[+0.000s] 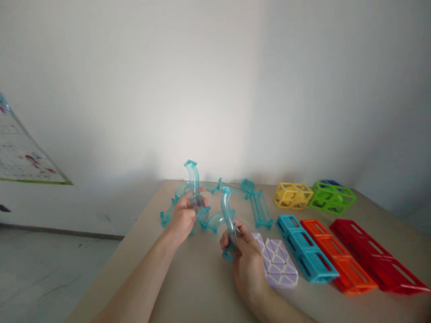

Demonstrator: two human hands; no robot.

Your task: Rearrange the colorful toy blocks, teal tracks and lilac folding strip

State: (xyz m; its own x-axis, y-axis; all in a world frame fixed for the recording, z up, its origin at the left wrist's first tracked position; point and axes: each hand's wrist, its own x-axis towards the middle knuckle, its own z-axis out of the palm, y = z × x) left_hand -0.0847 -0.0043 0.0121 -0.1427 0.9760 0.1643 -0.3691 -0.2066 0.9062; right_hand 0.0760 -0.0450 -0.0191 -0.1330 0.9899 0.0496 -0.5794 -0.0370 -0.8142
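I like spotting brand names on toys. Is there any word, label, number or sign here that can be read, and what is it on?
No text can be read.
White wall poster with a green lower edge, far left: small coloured pictures and print, too blurred to read.
Clear teal curved plastic tubes in the left hand and right hand: no markings visible.
Flat red, orange, teal and lilac plastic tiles on the tan table: no lettering visible.

On the table [202, 291], two curved tubes [194, 185] [228, 215] are held upright side by side. Loose tubes [261, 208] are spread behind them. To the right, flat tiles [279, 264] are laid in rows, with two cubes [292, 195] set behind those.
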